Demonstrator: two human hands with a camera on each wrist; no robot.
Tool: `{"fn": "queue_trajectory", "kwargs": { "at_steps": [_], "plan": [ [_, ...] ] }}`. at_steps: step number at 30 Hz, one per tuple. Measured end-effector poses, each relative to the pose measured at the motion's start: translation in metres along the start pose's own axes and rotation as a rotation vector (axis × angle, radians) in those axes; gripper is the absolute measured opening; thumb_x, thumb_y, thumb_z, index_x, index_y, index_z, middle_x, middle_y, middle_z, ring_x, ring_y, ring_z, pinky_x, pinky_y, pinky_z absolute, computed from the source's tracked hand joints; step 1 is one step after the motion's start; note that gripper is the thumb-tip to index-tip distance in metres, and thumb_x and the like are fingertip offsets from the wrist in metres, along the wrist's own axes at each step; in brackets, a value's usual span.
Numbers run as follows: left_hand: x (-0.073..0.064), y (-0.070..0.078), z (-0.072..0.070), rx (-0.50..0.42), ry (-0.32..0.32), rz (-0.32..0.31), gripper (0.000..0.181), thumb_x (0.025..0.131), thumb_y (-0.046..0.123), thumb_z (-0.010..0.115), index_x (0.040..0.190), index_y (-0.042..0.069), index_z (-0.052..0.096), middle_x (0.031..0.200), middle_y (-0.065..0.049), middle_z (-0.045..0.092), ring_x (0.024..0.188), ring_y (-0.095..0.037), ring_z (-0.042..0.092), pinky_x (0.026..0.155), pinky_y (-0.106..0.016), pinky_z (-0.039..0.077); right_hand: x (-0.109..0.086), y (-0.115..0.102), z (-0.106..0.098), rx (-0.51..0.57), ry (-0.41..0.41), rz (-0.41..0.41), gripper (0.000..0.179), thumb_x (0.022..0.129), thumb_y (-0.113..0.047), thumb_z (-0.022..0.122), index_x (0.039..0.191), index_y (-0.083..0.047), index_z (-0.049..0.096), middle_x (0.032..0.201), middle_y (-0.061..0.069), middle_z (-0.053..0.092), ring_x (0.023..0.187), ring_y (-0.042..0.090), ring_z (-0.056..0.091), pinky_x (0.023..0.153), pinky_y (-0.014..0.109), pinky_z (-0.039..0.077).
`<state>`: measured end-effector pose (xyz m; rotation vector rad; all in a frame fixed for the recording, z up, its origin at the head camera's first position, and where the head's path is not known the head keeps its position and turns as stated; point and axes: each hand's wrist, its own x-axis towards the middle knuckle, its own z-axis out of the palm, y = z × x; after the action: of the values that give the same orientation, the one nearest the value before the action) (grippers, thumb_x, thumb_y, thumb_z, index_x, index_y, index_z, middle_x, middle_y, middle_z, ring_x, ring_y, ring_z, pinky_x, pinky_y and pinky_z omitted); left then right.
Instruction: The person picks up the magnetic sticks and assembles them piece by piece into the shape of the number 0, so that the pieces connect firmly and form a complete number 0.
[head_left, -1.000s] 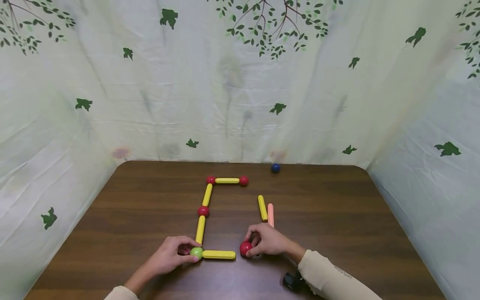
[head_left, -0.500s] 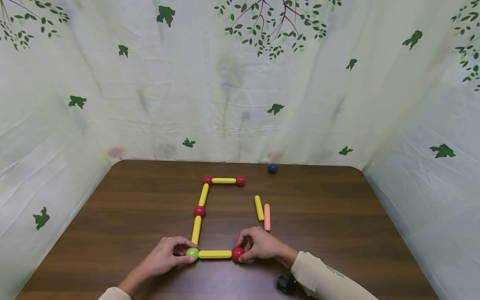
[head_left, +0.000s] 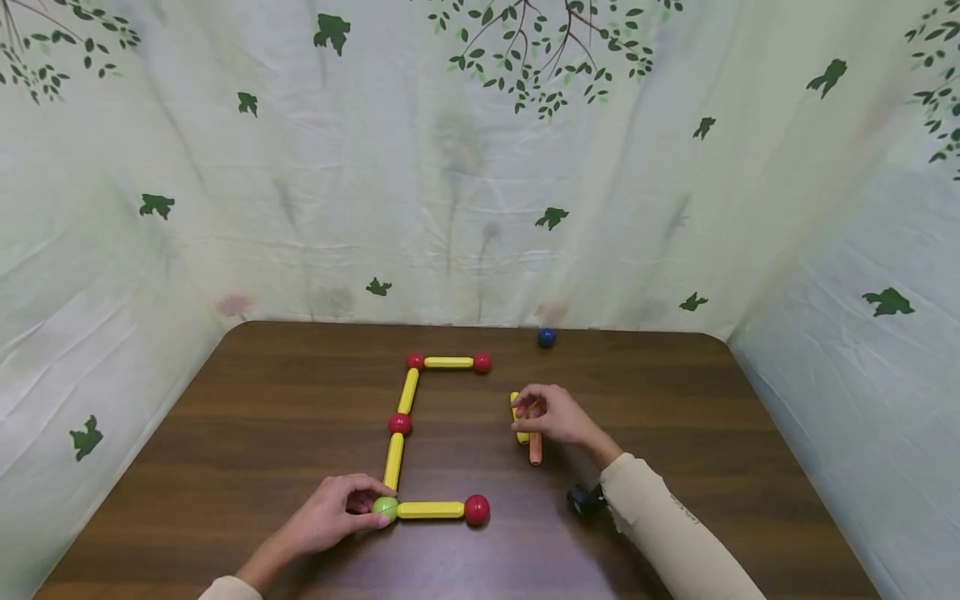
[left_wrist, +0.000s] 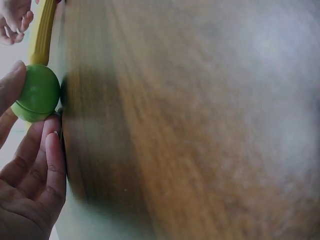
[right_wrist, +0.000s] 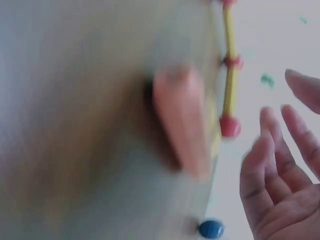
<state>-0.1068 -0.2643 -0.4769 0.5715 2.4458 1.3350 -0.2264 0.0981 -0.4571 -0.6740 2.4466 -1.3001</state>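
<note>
The green ball (head_left: 384, 509) is pinched by the left hand (head_left: 333, 510), presumably to steady the ball-and-rod frame's (head_left: 401, 424) near corner, while the right hand (head_left: 558, 415), fingers parted, empty, is held over a loose yellow rod (head_left: 522, 437).

Right hand (head_left: 553, 413) hid parts of right yellow stick (head_left: 522, 438) and pink stick (head_left: 536, 452); latter was blurred in right wrist view. Left sleeve (head_left: 232, 588) was cut off at near edge. Right sleeve print (head_left: 686, 510) was unreadable.
</note>
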Motion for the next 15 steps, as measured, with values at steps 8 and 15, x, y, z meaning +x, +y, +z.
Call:
{"fn": "queue_trajectory", "kwargs": {
  "at_steps": [8,15],
  "plan": [
    [0.001,-0.001,-0.001,0.002,-0.002,0.016,0.030,0.082,0.025,0.077,0.104,0.006,0.071,0.095,0.001,0.068,0.079,-0.003,0.059,0.070,-0.023,0.053,0.034,0.013,-0.010,-0.170,0.019,0.177,0.031,0.081,-0.017,0.079,0.107,-0.008,0.065,0.084,0.002,0.059,0.075,0.017,0.053,0.066,0.029,0.046],
    [0.002,-0.001,-0.002,0.002,-0.010,0.011,0.029,0.082,0.026,0.077,0.103,0.007,0.071,0.094,0.003,0.067,0.079,-0.003,0.058,0.069,-0.022,0.052,0.050,0.012,-0.003,-0.258,-0.018,0.276,0.039,0.079,-0.023,0.080,0.110,-0.007,0.063,0.086,0.004,0.059,0.076,0.017,0.053,0.067,0.029,0.046]
  ]
}}
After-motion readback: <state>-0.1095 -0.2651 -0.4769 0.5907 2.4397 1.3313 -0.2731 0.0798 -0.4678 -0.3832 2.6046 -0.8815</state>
